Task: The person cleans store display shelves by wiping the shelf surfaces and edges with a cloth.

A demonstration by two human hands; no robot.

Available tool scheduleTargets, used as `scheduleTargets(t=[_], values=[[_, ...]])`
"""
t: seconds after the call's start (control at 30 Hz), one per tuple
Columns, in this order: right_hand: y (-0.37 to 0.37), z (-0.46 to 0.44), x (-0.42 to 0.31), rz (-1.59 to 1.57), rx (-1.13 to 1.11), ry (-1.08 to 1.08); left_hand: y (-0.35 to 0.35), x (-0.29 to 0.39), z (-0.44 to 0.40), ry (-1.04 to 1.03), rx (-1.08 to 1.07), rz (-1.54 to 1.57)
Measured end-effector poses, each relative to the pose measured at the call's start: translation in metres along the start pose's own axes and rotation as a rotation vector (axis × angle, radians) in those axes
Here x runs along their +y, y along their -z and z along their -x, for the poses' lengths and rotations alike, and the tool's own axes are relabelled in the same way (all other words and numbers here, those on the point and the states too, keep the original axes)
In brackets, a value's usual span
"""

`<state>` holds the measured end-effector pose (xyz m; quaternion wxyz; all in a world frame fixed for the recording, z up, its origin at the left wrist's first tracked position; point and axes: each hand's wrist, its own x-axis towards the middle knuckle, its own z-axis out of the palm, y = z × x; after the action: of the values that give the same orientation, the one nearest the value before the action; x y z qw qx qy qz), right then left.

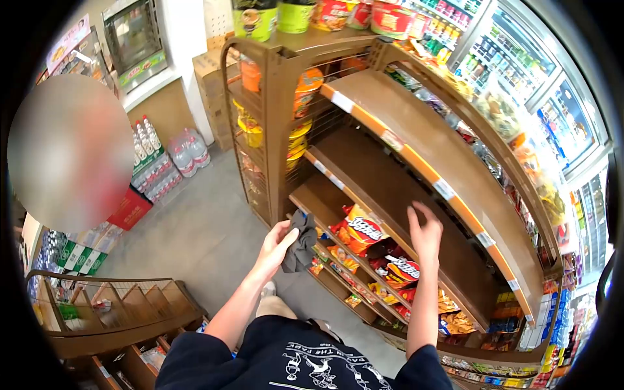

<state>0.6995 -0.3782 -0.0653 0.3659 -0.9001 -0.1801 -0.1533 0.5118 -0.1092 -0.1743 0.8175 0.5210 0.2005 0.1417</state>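
Observation:
A dark grey cloth (300, 244) hangs from my left hand (277, 245), whose fingers are closed on it, just in front of the brown shelf unit. My right hand (426, 231) is raised over a brown middle shelf (383, 172), fingers apart and nothing in them. Below and between my hands, a red and orange snack bag (359, 231) lies on a lower shelf, and another red bag (402, 270) is further right. Above my right hand runs an upper shelf (429, 140) with an orange edge strip and price labels.
Cup noodles (257, 19) stand on the unit's top. Bottled water packs (188, 153) sit on the floor at the left, near a blurred round area. A low brown rack (110, 305) is at lower left. Glass-door coolers (507, 52) line the upper right.

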Motion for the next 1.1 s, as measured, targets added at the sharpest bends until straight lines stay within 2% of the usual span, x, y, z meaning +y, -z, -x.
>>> scheduleTargets(t=[0.03, 0.1, 0.13, 0.2, 0.27, 0.33, 0.53, 0.6, 0.67, 0.7, 0.73, 0.8, 0.87, 0.93, 1.0, 1.1], values=[[-0.017, -0.015, -0.017, 0.015, -0.057, 0.035, 0.003, 0.005, -0.005, 0.009, 0.007, 0.003], [-0.066, -0.045, -0.021, -0.12, -0.159, 0.115, 0.007, 0.022, -0.01, -0.1, 0.064, -0.254], [-0.084, -0.06, -0.035, -0.201, -0.215, 0.064, 0.005, 0.028, -0.014, -0.157, 0.087, -0.384], [-0.117, -0.084, -0.054, -0.213, -0.382, 0.007, 0.004, 0.037, -0.024, -0.279, 0.089, -0.376], [-0.146, -0.105, -0.06, -0.264, -0.555, -0.123, 0.02, 0.017, -0.052, -0.382, -0.01, -0.533], [-0.164, -0.119, -0.069, -0.105, -0.679, -0.133, 0.019, 0.022, -0.061, -0.301, -0.011, -0.465], [-0.185, -0.132, -0.072, 0.059, -0.719, -0.235, 0.015, 0.025, -0.086, -0.206, -0.21, -0.139], [-0.186, -0.133, -0.075, 0.106, -0.714, -0.248, 0.011, 0.02, -0.102, -0.217, -0.176, -0.121], [-0.188, -0.133, -0.078, 0.149, -0.71, -0.263, 0.008, 0.018, -0.118, -0.307, -0.09, -0.289], [-0.19, -0.133, -0.078, 0.163, -0.701, -0.253, 0.005, 0.018, -0.123, -0.411, -0.025, -0.381], [-0.191, -0.132, -0.077, 0.177, -0.692, -0.244, 0.002, 0.016, -0.126, -0.405, -0.032, -0.377], [-0.193, -0.13, -0.077, 0.197, -0.684, -0.241, -0.003, 0.014, -0.133, -0.589, 0.03, -0.537], [-0.194, -0.131, -0.077, 0.219, -0.679, -0.234, -0.013, 0.01, -0.137, -0.549, 0.042, -0.483], [-0.193, -0.132, -0.078, 0.231, -0.714, -0.26, -0.024, 0.007, -0.142, -0.693, 0.19, -0.519], [-0.193, -0.133, -0.079, 0.237, -0.726, -0.262, -0.037, 0.004, -0.149, -0.665, 0.22, -0.478], [-0.191, -0.133, -0.081, 0.248, -0.743, -0.261, -0.05, 0.002, -0.161, -0.751, 0.35, -0.367]])
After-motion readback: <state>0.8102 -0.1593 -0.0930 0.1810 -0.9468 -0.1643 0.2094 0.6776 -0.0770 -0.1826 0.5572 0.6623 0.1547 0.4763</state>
